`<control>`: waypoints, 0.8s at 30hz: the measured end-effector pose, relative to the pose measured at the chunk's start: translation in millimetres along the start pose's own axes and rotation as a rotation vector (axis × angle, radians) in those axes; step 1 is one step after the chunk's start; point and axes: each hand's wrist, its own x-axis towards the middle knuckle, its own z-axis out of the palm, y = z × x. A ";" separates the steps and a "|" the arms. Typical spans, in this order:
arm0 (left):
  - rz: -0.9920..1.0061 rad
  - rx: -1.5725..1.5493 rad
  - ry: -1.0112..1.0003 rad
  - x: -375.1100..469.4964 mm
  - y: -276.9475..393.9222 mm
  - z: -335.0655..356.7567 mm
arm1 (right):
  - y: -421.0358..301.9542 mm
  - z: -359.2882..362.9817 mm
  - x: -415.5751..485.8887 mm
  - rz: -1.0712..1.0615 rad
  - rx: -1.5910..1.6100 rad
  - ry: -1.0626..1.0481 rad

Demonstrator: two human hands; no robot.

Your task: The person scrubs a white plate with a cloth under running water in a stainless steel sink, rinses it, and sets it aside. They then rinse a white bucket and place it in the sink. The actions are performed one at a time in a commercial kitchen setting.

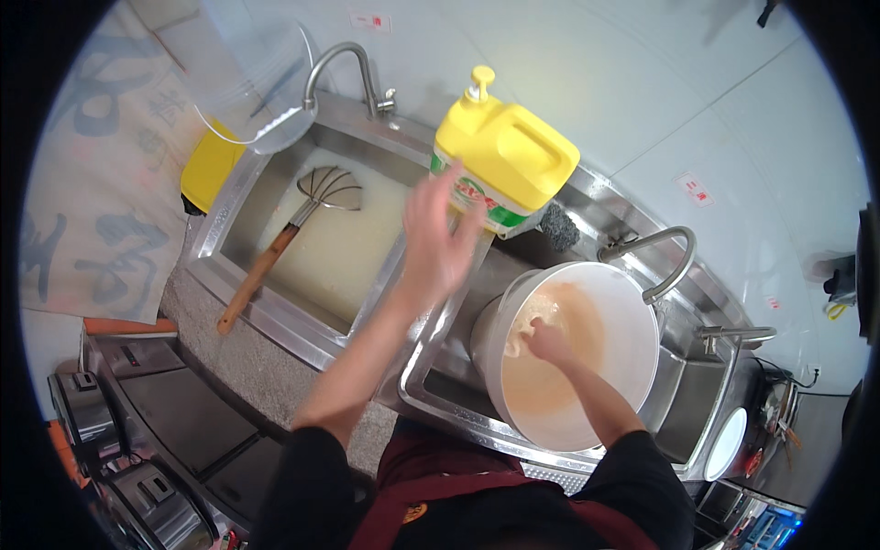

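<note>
A large white plastic bucket (622, 309) stands tilted in the middle sink, stained orange-brown inside. My right hand (548, 342) reaches into it, against a pale, wet cloth-like thing (515, 342); whether the fingers grip it is unclear. Raised above the divider between the sinks, my left hand (440, 230) is blurred, its fingers apart and nothing in it. Just behind that hand stands a yellow pump jug (509, 144) of detergent. A dark scouring pad (559, 227) lies beside the jug. A wire strainer (330, 188) with a wooden handle rests across the left sink in cloudy water.
Curved faucets rise behind the left sink (350, 48) and over the bucket (680, 237). Another basin (687, 405) and a white bowl (726, 444) are at the right. A clear plastic container (275, 75) stands at the back left. Metal appliances (155, 509) stand at the lower left.
</note>
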 end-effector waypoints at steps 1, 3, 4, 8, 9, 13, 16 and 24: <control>0.071 0.027 0.043 43.3 -10.6 -3.4 | -20.1 -38.0 -13.3 -0.036 0.068 0.065; 0.142 0.086 -0.015 131.1 -26.3 5.9 | -58.7 -118.9 -46.4 0.059 0.613 -0.020; 0.177 0.117 -0.047 167.4 -30.5 15.7 | -87.1 -149.6 -56.5 -0.096 0.924 -0.036; -0.167 0.186 -0.574 233.4 -44.9 53.2 | -213.1 -214.2 -35.3 -0.392 1.841 -0.133; -0.203 0.221 -0.621 235.6 -48.0 59.2 | -240.8 -221.2 -12.7 -0.404 2.055 -0.232; -0.245 0.242 -0.546 222.9 -62.0 66.1 | -303.8 -232.5 65.7 -0.318 2.591 -0.125; -0.073 0.453 -0.521 220.0 -64.4 68.8 | -291.5 -234.5 57.4 -0.384 2.562 -0.087; 0.137 0.134 -0.005 58.4 -15.4 62.8 | -38.5 -131.7 -63.4 0.004 1.495 0.292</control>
